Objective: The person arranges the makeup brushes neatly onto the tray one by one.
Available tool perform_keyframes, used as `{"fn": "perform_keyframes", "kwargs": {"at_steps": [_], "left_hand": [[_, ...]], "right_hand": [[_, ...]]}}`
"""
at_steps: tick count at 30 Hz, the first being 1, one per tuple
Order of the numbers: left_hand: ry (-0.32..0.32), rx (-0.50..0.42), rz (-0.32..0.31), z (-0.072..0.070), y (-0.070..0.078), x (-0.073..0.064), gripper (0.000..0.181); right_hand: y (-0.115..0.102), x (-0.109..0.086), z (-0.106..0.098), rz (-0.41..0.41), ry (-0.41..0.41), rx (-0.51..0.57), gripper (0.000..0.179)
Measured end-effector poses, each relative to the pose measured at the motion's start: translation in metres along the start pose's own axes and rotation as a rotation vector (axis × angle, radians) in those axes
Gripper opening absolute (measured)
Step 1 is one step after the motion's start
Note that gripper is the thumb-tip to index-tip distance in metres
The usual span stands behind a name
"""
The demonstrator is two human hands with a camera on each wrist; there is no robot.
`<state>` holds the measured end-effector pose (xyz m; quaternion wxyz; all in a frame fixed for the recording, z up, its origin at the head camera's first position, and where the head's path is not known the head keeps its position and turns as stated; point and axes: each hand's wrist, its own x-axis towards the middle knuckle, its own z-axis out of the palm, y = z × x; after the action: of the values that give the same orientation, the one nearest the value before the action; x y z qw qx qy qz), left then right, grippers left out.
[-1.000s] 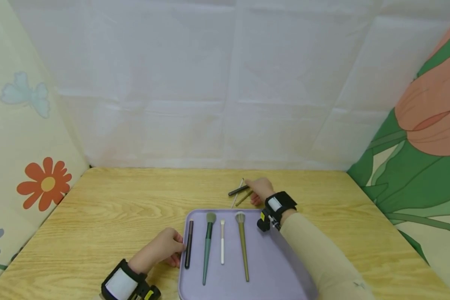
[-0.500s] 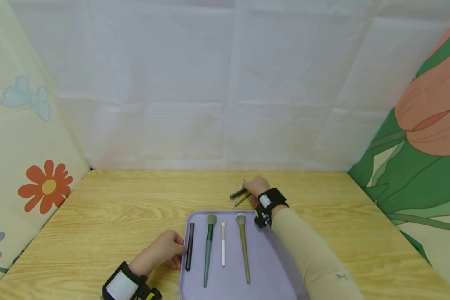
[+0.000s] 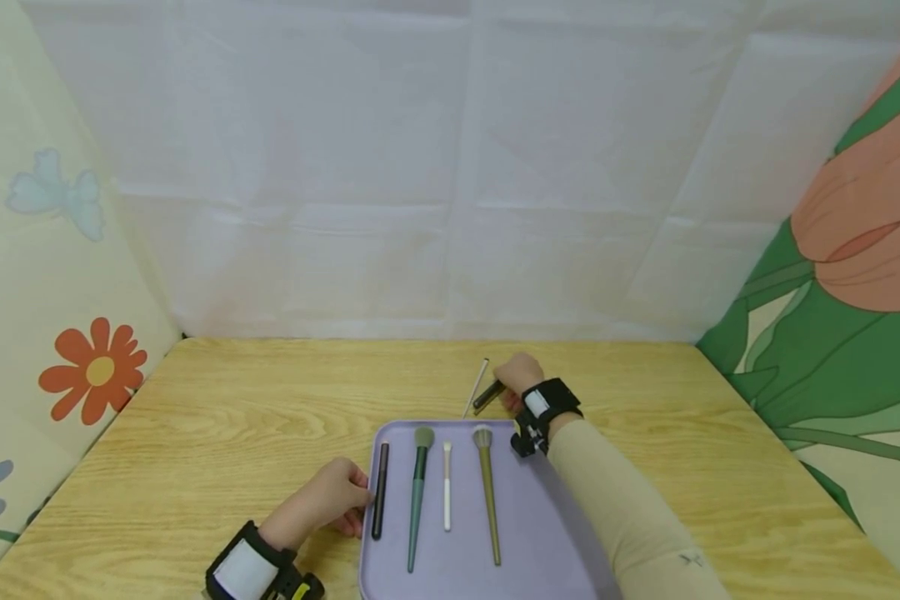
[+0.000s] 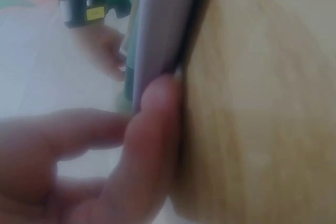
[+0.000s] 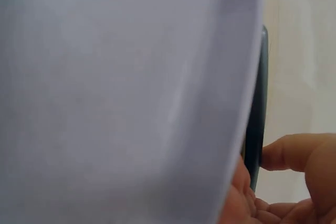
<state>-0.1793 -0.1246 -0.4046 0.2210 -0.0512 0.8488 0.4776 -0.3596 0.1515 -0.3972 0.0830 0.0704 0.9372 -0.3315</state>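
Note:
My left hand (image 3: pixel 330 496) pinches the left rim of a lavender tray (image 3: pixel 547 542); in the left wrist view its thumb and finger meet at the tray wall (image 4: pixel 160 30). Beyond the tray's far edge, my right hand (image 3: pixel 520 377) grips a dark-handled makeup brush (image 3: pixel 487 395). The right wrist view has the thumb pressed on that dark handle (image 5: pixel 256 114), partly behind the tray rim. The brush's far end is hidden by the hand. Beside it on the table lies a thin white brush (image 3: pixel 476 387). An olive handle mostly hides beneath the dark one.
On the tray, side by side, lie a black brush (image 3: pixel 380 492), a green brush (image 3: pixel 417 500), a short white brush (image 3: pixel 447 487) and an olive brush (image 3: pixel 489 496). Wooden tabletop (image 3: pixel 232 417) surrounds the tray, with a white sheet (image 3: pixel 420 208) behind.
The dark brush has swung off the white brush and now slants down toward the tray, over the olive one. My right hand shifted only slightly. The left hand still holds the tray rim.

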Motion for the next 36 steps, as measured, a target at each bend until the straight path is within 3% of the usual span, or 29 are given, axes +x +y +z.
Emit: {"fn": "perform_keyframes", "kwargs": {"at_steps": [5,13,18,22,29,36], "left_hand": [[-0.003,0.0,0.001,-0.001,0.0,0.001,0.01],[-0.017,-0.003,0.001,-0.001,0.001,0.0,0.009],[0.004,-0.012,0.017,0.001,0.0,-0.001,0.01],[0.012,-0.025,0.026,0.002,-0.001,0.0,0.01],[0.0,-0.022,0.02,0.002,-0.001,0.0,0.01],[0.011,-0.014,0.034,0.001,0.0,-0.002,0.01]], "right_hand": [[-0.002,0.001,0.0,0.02,-0.022,0.013,0.019],[-0.005,0.004,0.003,-0.007,-0.002,-0.095,0.023],[-0.003,0.004,0.001,-0.019,-0.004,-0.101,0.023],[0.002,0.003,-0.003,0.004,-0.043,0.024,0.023],[0.011,-0.004,-0.012,0.102,-0.121,0.353,0.021],[0.013,-0.01,-0.022,0.12,-0.121,0.536,0.017]]}}
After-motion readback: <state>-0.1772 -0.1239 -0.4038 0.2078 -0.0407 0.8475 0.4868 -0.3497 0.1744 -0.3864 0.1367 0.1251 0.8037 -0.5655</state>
